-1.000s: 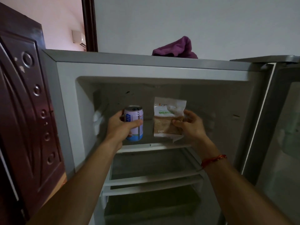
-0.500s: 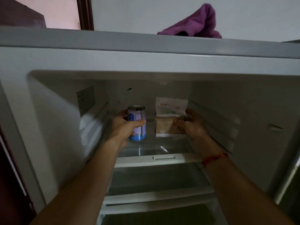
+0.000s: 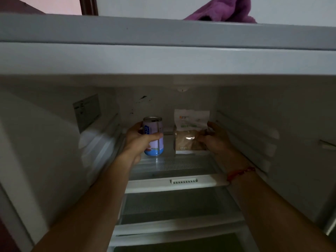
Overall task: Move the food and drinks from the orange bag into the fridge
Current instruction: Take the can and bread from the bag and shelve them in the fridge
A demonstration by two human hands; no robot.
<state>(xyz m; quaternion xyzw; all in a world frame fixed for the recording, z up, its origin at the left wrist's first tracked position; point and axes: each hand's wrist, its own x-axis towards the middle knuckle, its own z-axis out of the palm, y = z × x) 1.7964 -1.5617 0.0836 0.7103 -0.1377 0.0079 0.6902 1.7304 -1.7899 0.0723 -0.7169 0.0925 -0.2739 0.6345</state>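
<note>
The drink can (image 3: 153, 136) stood upright at the back left of the fridge's (image 3: 163, 59) top shelf (image 3: 181, 167), with the left hand (image 3: 138, 141) wrapped round it and the thumb across its front. Just to its right, apart from it, the food packet (image 3: 190, 131) stood upright on the same shelf. The right hand (image 3: 216, 141) pinched its right edge between thumb and curled fingers, and a red bracelet (image 3: 240, 172) circled that wrist. A purple cloth (image 3: 223, 10) lay on the fridge top. Compared with half a second earlier, both grips were unchanged and the view had closed in on the shelf.
</note>
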